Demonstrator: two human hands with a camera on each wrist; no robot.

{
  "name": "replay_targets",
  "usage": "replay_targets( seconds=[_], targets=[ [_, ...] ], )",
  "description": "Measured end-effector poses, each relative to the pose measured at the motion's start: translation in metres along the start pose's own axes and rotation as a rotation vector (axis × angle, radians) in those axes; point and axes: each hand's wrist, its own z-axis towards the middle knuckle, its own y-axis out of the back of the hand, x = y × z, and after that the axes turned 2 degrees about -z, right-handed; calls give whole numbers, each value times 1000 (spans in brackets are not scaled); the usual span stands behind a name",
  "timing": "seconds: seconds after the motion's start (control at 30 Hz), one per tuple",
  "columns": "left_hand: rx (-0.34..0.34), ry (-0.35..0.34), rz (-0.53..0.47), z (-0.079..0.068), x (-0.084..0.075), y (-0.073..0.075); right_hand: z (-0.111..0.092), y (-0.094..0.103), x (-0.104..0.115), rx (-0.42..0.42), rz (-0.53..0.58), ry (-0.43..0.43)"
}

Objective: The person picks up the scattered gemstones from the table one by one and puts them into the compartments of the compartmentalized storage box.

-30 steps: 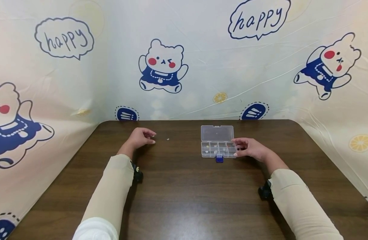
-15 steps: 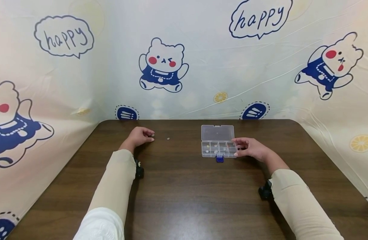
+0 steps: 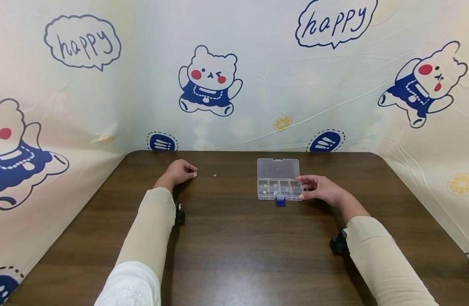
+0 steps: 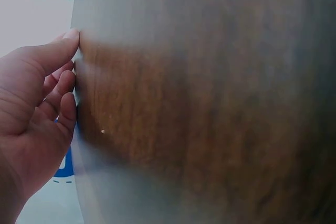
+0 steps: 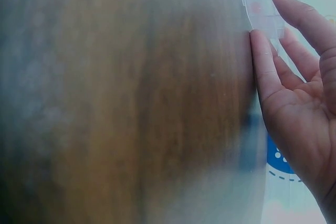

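In the head view my left hand (image 3: 180,172) is down on the far left of the table, thumb and forefinger brought together on what looks like a tiny whitish piece (image 3: 196,171), mostly hidden. Another tiny whitish piece (image 3: 214,175) lies on the wood just right of those fingertips. At the right, my right hand (image 3: 322,188) holds the end of a clear compartment box (image 3: 262,198), thumb at its near corner and fingers at the far side. The box's lid (image 3: 278,169) is folded back, and small pieces lie in several compartments. The right wrist view shows the box only faintly.
A brown wooden table (image 3: 234,246) bears everything. A blue latch (image 3: 280,202) sticks out from the box's front. Behind the table's far edge hangs a printed cloth (image 3: 257,85) with bears. Dark cameras sit on both wrists.
My left thumb and forefinger, earlier apart, have come together, and the hand has shifted slightly. The right hand stays at the box. The view has tilted a little.
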Motion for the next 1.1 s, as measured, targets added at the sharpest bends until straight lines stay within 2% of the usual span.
replay_targets(
  seconds=[0.43,0.83,1.1],
  targets=[
    [-24,19,-50,-2,0,-3,-1,1,-2,0,3,6],
    [-47,-18,-116,-9,-4,-5,-1,0,-2,-2,-8,6],
    [-37,-44,-130,-17,-15,-4,-2,-1,-1,-5,-12,3]
  ],
)
